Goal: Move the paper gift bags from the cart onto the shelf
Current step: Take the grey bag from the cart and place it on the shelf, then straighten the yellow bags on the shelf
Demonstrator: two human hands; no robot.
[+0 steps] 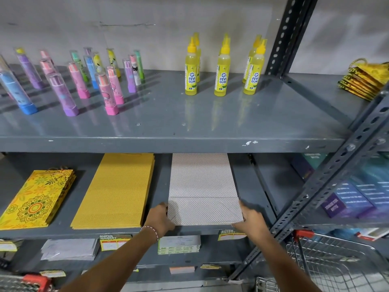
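Observation:
A stack of white dotted paper gift bags [202,186] lies flat on the middle grey shelf [250,186], partly under the shelf above. My left hand [161,218] grips its near left corner and my right hand [251,217] grips its near right corner. To the left lie a stack of plain yellow patterned bags [115,190] and a stack of yellow floral bags [35,199]. A wire cart [336,262] with red handle ends stands at the lower right; its visible part shows no bags.
The upper shelf [168,127] carries yellow glue bottles [221,68] and several coloured tubes [71,81]. Gold bags [366,79] sit at the far right. A slotted metal upright [336,186] slants across the right side. Price tags and card packs [179,244] are below.

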